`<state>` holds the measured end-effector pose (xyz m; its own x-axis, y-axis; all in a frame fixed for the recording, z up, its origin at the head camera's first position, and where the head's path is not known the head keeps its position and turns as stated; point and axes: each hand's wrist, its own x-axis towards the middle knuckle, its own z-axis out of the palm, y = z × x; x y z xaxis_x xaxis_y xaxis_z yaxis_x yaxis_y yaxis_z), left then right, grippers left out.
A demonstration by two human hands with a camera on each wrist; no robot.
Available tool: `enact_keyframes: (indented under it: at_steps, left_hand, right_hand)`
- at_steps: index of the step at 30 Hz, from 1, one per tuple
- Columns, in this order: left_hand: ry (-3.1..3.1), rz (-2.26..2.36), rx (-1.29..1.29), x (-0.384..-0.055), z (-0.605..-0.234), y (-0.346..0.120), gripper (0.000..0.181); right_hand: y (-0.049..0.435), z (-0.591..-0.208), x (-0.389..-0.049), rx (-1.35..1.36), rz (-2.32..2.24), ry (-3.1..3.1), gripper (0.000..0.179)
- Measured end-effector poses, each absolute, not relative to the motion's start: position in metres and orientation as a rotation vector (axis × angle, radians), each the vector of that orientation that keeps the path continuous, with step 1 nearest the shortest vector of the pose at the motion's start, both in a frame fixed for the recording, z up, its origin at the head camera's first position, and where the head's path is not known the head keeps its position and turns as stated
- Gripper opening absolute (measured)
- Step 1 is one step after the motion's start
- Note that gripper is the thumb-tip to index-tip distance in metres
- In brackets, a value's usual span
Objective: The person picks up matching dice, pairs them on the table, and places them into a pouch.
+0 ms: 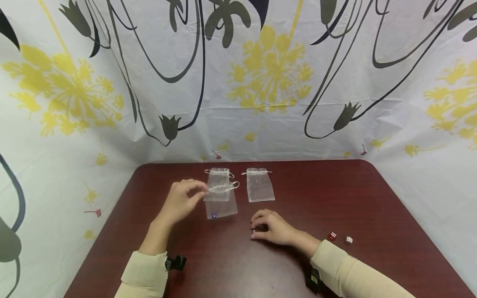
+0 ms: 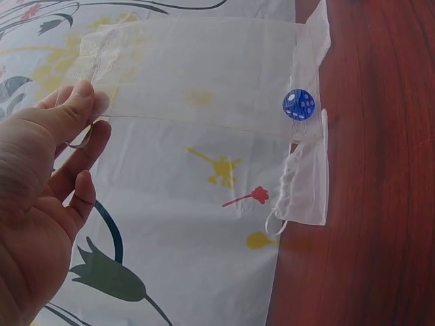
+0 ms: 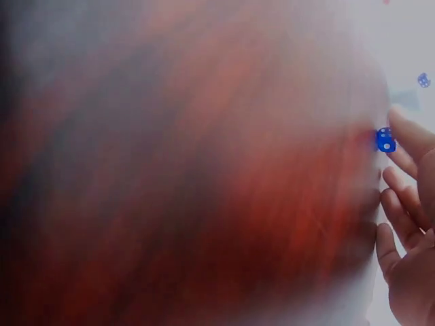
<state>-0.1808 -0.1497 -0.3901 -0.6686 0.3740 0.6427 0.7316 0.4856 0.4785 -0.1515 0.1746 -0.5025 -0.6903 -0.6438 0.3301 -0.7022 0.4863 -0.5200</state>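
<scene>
My left hand (image 1: 181,199) pinches the drawstring end of a sheer white drawstring bag (image 1: 225,207), raised and hanging from the fingers. A blue die (image 2: 299,104) with white pips lies at the bottom of this bag. Low over the table, my right hand (image 1: 275,228) pinches a second blue die (image 3: 385,140) between thumb and fingers. Behind the held bag lies another sheer bag (image 1: 218,179), partly covered by it. A third sheer bag (image 1: 259,188) lies flat to its right.
A red die (image 1: 332,236) and a white die (image 1: 348,240) sit near the right forearm on the dark red table (image 1: 316,186). A patterned white cloth (image 1: 208,103) stands behind and around the table.
</scene>
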Motion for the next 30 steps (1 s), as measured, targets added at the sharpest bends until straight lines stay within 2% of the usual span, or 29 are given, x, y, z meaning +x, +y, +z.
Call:
enact_keyframes:
  at_steps: [9, 22, 30]
  left_hand:
    - [-2.262, -1.049, -0.946, -0.181, -0.39, -0.148, 0.017]
    - [-2.231, -1.072, -0.986, -0.182, -0.385, -0.141, 0.017]
    - [-2.225, -1.076, -1.013, -0.178, -0.381, -0.135, 0.018]
  right_hand:
    - [0.176, -0.493, -0.151, 1.188, 1.034, -2.596, 0.01]
    - [0.185, -0.366, -0.186, 1.082, 1.044, -2.423, 0.012]
    - [0.191, -0.346, -0.188, 1.036, 1.068, -2.419, 0.011]
